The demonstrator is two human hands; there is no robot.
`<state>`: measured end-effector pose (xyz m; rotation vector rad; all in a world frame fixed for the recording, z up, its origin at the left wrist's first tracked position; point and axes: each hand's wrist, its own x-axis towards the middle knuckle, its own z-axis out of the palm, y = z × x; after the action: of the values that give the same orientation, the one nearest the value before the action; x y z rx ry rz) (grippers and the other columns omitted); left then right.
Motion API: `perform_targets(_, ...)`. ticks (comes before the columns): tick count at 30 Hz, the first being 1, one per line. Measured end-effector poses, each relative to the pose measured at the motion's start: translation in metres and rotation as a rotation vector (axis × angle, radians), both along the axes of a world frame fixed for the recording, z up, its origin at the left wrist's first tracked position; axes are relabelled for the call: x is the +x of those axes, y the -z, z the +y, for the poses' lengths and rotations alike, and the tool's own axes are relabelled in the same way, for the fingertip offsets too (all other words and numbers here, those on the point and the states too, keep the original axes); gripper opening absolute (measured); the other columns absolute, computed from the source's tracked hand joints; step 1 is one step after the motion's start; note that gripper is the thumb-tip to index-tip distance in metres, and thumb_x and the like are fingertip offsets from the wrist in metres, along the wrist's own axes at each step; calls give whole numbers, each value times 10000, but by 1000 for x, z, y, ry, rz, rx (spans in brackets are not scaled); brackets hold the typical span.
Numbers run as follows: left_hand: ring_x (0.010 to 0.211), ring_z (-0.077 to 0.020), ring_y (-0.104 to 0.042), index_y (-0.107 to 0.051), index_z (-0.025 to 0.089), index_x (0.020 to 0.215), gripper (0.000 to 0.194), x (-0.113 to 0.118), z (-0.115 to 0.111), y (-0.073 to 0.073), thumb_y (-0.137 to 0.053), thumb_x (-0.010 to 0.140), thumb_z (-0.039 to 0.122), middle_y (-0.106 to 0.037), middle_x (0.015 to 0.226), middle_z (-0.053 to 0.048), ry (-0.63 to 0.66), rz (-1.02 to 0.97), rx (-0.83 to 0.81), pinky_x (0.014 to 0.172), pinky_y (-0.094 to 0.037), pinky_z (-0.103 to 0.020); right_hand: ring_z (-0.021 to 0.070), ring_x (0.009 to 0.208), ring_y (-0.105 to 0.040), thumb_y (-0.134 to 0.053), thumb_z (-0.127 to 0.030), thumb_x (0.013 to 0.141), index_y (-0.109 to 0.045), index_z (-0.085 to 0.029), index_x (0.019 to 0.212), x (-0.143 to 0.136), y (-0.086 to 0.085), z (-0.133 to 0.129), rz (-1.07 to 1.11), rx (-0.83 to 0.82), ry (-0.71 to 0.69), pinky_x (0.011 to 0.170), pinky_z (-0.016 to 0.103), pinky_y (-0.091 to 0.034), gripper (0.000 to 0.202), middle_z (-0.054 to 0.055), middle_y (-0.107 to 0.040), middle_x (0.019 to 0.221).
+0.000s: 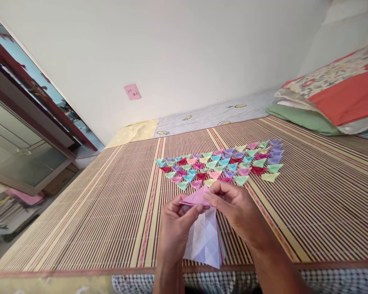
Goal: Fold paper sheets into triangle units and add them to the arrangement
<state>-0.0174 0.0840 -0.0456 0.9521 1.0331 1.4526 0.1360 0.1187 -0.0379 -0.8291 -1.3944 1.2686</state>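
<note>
My left hand (175, 226) and my right hand (233, 206) meet over the front of a striped bamboo mat (88, 212). Together they pinch a partly folded pink paper (196, 197) between thumbs and fingertips. Under the hands lies a small stack of square paper sheets (204, 243), its top sheet pale lilac with crease lines and coloured edges showing at its right side. Just beyond the hands, several folded paper triangles (223, 163) in pink, red, green, blue and purple lie in neat rows on the mat.
The mat covers a bed with a checked sheet (214, 114) against a white wall that has a pink note (132, 91) stuck on it. Folded quilts and pillows (334, 98) are piled at the right. A cabinet with glass doors (21, 155) stands left.
</note>
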Motion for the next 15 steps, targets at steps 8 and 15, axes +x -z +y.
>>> perform_targets(8, 665, -121, -593, -683, 159, 686, 230, 1, -2, -11, -901, 716, 224, -689, 727, -8, -31, 67, 106, 632, -467, -210, 151, 624, -465, -696, -396, 913, -656, -211, 713, -1, -5, -6, -134, 74, 25, 572, 293, -371, 276, -19, -539, 656)
perform_targets(15, 808, -191, -669, -641, 191, 676, 225, 0, -8, -15, -780, 852, 214, -738, 867, -60, -100, 355, 265, 724, -513, -272, 231, 960, -643, -712, -374, 914, -722, -217, 751, -3, -8, -9, -103, 79, 6, 804, 348, -471, 226, 67, -722, 1028)
